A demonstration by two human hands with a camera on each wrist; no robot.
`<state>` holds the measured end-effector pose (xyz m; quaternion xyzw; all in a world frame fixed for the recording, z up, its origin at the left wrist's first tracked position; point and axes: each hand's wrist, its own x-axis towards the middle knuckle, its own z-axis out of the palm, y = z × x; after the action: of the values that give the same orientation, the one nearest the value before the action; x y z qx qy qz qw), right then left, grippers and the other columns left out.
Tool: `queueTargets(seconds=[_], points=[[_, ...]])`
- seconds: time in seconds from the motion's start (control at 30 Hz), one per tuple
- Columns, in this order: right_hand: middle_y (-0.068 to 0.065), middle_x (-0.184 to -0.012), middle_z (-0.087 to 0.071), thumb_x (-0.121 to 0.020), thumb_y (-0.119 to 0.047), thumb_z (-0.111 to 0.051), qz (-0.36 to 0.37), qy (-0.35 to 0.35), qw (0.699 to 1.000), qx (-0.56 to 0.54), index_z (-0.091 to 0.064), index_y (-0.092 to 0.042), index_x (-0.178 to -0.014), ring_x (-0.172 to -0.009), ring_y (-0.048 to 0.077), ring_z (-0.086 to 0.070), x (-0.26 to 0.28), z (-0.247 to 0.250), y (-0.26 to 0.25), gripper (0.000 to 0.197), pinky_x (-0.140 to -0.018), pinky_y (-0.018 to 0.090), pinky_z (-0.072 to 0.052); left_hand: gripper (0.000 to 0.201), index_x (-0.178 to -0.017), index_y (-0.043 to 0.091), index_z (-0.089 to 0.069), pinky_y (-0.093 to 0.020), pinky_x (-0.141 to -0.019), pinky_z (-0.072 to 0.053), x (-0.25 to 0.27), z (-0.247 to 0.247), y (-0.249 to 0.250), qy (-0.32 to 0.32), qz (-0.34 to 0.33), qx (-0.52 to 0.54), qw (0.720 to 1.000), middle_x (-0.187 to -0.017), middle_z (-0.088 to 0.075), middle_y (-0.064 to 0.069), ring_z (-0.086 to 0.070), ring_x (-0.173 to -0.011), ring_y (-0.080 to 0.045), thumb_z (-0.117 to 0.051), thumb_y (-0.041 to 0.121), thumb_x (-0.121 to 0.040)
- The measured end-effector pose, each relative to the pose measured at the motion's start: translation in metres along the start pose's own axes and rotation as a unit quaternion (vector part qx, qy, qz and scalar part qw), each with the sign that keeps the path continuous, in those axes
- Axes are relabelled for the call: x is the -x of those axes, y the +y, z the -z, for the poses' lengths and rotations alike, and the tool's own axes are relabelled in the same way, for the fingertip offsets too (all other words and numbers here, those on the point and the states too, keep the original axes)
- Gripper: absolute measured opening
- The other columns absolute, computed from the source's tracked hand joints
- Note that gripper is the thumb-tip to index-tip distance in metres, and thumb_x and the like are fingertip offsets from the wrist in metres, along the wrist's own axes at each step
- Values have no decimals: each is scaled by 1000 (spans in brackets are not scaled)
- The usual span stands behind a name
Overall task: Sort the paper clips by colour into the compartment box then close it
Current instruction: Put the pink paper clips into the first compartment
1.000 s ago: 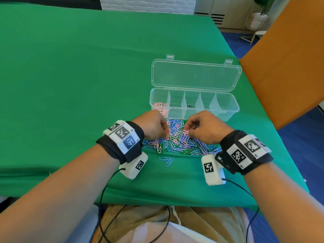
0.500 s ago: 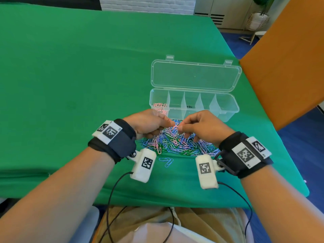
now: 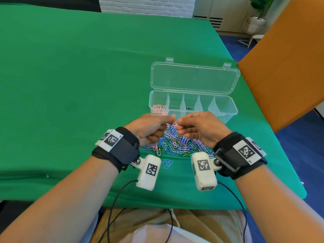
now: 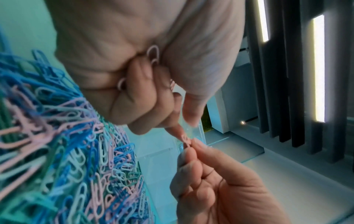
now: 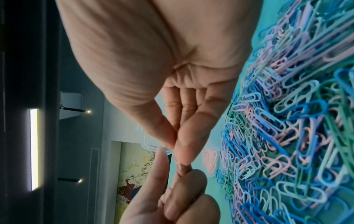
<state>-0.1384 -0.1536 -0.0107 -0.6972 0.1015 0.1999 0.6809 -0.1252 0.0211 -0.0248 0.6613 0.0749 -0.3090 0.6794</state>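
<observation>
A mixed pile of pink, blue and green paper clips point(image 3: 177, 144) lies on the green cloth just in front of the clear compartment box point(image 3: 228, 109). The box's lid point(image 3: 194, 78) is folded back flat. Pink clips point(image 3: 158, 108) lie in its leftmost compartment; the other compartments look bare. Both hands hover above the pile with their fingertips meeting. My left hand point(image 3: 168, 120) curls around several pink clips point(image 4: 153, 56) in its palm. My right hand point(image 3: 178, 124) pinches one pink clip point(image 4: 185, 140) against the left hand's fingertips point(image 4: 180, 133).
Two loose blue clips point(image 3: 167, 163) lie nearer to me than the pile. An orange panel point(image 3: 280, 67) slants over the table's right edge close to the box. The green cloth point(image 3: 70, 76) stretches wide to the left and far side.
Both hands lifted off the pile and came together above it. The left hand turned palm-in, and the right brought a pink clip up to the left fingertips.
</observation>
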Motion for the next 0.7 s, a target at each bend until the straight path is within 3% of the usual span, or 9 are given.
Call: queueTargets(seconds=[0.07, 0.2, 0.27, 0.33, 0.4, 0.43, 0.5, 0.57, 0.7], points=[[10, -72, -70, -87, -5, -70, 17, 5, 1000, 17, -69, 0, -89, -53, 12, -60, 2, -2, -2, 5, -45, 17, -48, 36, -87, 13, -57, -15, -33, -11, -1, 3, -1, -20, 38, 89, 995, -55, -29, 6, -19, -37, -4, -46, 44, -101], [9, -73, -70, -84, -9, -73, 82, 22, 988, 129, -73, -2, -84, -49, 6, -46, 5, -13, -10, 6, -44, 17, -36, 54, -81, 8, -52, -15, -31, -18, -5, 4, -6, -98, 102, 193, 971, -60, -42, -1, -31, -39, -7, -26, 49, -103], [12, -72, -71, -85, -13, -73, 106, 16, 978, 177, -75, -5, -82, -50, 4, -53, 6, -19, -14, 9, -52, 15, -43, 53, -82, 8, -52, -15, -30, -25, -6, 1, -7, -113, 111, 213, 964, -64, -47, -5, -38, -42, -9, -24, 47, -103], [5, -67, -73, -88, -22, -72, 115, 29, 973, 199, -76, -8, -84, -56, 3, -62, 4, -20, -16, 15, -62, 12, -48, 53, -82, 6, -56, -16, -29, -31, -5, -3, -7, -114, 116, 226, 961, -65, -50, -7, -43, -43, -11, -26, 44, -103], [-7, -53, -63, -91, -29, -69, 121, 63, 971, 195, -76, -11, -86, -46, -1, -55, 3, -18, -17, 21, -50, 8, -41, 55, -83, 2, -61, -16, -29, -34, -5, -4, -7, -112, 122, 244, 956, -65, -51, -7, -46, -41, -12, -28, 41, -103], [-5, -52, -57, -91, -33, -68, 125, 81, 971, 188, -75, -11, -85, -43, 2, -47, 1, -15, -16, 24, -45, 11, -37, 56, -84, 1, -62, -17, -29, -34, -6, -4, -7, -109, 124, 254, 953, -65, -51, -8, -47, -41, -12, -27, 40, -103], [4, -62, -51, -92, -38, -66, 124, 104, 973, 162, -75, -11, -85, -45, 8, -37, -1, -9, -14, 29, -43, 16, -32, 52, -88, 1, -62, -17, -29, -35, -9, -2, -9, -97, 118, 265, 952, -65, -51, -9, -48, -41, -14, -27, 36, -104], [1, -63, -51, -93, -40, -63, 119, 116, 977, 131, -75, -14, -83, -47, 8, -37, -1, -4, -12, 31, -46, 18, -32, 46, -88, 1, -61, -17, -29, -36, -10, -1, -9, -82, 104, 274, 952, -66, -52, -9, -49, -42, -14, -29, 31, -102], [-2, -62, -54, -96, -40, -60, 109, 130, 982, 88, -73, -13, -84, -51, 10, -38, 3, 7, -6, 32, -45, 18, -32, 37, -64, 15, -51, -16, -29, -23, -15, 7, 9, -8, 0, 276, 961, -52, -37, 4, -32, -36, -8, -35, 25, -96]])
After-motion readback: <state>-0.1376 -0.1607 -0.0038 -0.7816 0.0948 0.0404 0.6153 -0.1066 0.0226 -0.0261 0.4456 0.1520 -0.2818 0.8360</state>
